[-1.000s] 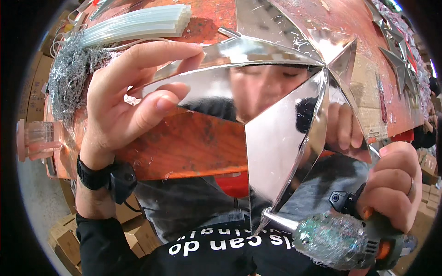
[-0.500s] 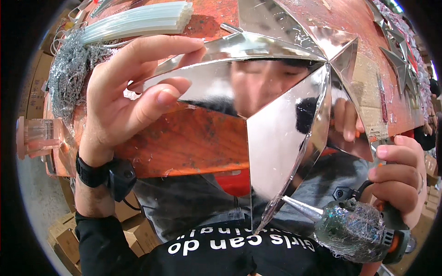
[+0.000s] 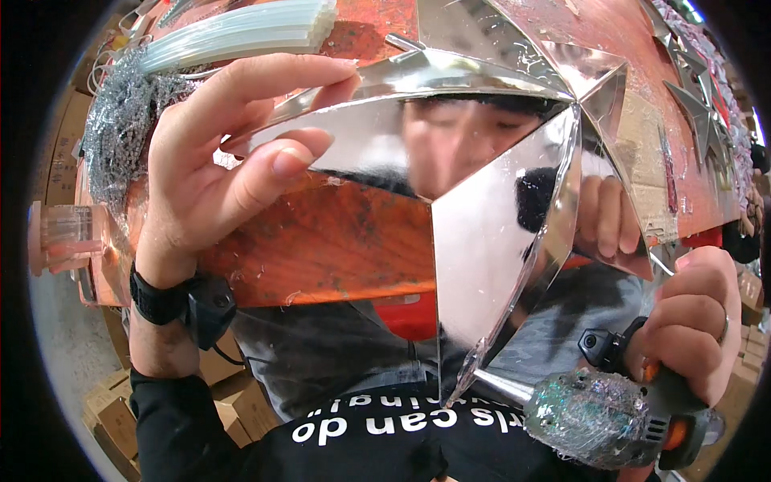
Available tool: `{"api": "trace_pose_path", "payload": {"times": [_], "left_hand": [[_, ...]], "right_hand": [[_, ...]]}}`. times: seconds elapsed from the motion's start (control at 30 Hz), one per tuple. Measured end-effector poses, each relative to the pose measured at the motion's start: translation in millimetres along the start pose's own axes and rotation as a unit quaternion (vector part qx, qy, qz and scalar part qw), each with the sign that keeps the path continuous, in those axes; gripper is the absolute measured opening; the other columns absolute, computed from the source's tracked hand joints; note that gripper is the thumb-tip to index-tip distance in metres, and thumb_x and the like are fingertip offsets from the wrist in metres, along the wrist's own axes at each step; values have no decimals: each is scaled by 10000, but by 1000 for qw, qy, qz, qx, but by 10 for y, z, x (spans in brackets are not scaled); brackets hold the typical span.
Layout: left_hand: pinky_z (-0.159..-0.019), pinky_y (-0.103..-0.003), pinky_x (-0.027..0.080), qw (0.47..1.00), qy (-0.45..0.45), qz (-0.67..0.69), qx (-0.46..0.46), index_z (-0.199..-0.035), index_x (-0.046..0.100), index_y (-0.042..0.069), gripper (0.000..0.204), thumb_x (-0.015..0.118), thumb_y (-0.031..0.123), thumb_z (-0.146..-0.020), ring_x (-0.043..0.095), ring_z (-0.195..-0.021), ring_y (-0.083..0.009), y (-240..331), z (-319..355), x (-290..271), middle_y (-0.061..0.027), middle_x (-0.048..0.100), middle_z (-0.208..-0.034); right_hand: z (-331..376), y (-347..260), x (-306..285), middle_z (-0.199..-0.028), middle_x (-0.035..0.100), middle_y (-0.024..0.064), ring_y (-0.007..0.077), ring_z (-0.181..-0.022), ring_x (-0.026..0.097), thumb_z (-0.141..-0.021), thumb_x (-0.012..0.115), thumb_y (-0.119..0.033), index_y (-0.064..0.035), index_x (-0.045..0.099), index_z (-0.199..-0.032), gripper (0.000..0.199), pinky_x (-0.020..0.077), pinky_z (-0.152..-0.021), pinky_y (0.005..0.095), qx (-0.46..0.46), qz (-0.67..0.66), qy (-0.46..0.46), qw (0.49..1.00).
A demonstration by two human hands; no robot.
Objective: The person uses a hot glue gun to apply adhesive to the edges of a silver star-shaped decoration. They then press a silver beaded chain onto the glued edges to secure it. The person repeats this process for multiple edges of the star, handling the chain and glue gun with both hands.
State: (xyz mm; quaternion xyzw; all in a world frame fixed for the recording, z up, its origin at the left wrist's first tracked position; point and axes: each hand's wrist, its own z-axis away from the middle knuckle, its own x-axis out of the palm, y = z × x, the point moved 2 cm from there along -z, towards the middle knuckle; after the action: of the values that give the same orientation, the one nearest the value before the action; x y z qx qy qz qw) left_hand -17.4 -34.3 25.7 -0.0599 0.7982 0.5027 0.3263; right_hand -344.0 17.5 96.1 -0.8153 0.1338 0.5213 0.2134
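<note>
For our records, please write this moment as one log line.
left hand: holds mirrored star; right hand: holds glue gun; nozzle: near star's lower tip

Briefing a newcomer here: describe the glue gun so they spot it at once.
Find the big mirrored star and follow its lowest arm downward. The right hand holds the glue gun, nozzle near that arm's end; unlike the smooth star, it's matted with glittery strands.

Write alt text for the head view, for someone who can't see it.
The left hand holds a large mirrored silver star by its left point while the right hand grips a glue gun, its nozzle at the star's lower point. Behind are an orange table, translucent glue sticks and silvery strands.
</note>
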Motion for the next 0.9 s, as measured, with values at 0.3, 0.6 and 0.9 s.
{"api": "trace_pose_path", "payload": {"times": [0.3,0.6,0.9], "left_hand": [[-790,-288,490,997,-3,-74,18,-1166,549,-75,579,625,427,-890,634,-879,-161,29,2,-38,-146,655,-1050],[-457,-287,401,964,-62,-81,244,-910,681,27,676,574,681,-775,548,-458,-164,218,-36,-56,7,609,-594],[-551,-322,483,953,-92,-95,272,-1067,639,72,379,694,341,-805,626,-619,-204,648,63,209,-27,575,-654]], "right_hand": [[99,-13,-43,-656,559,48,221,-623,551,-697,692,-264,-119,503,-756,246,425,-627,383,-60,-56,-11,997],[1427,621,-298,-1073,611,117,180,-873,571,-873,557,-530,53,496,-1258,701,468,-705,276,332,-93,349,871],[872,1428,-32,-1167,575,169,298,-1135,523,-835,593,-65,23,515,-1213,396,374,-995,350,379,104,94,915]]}}
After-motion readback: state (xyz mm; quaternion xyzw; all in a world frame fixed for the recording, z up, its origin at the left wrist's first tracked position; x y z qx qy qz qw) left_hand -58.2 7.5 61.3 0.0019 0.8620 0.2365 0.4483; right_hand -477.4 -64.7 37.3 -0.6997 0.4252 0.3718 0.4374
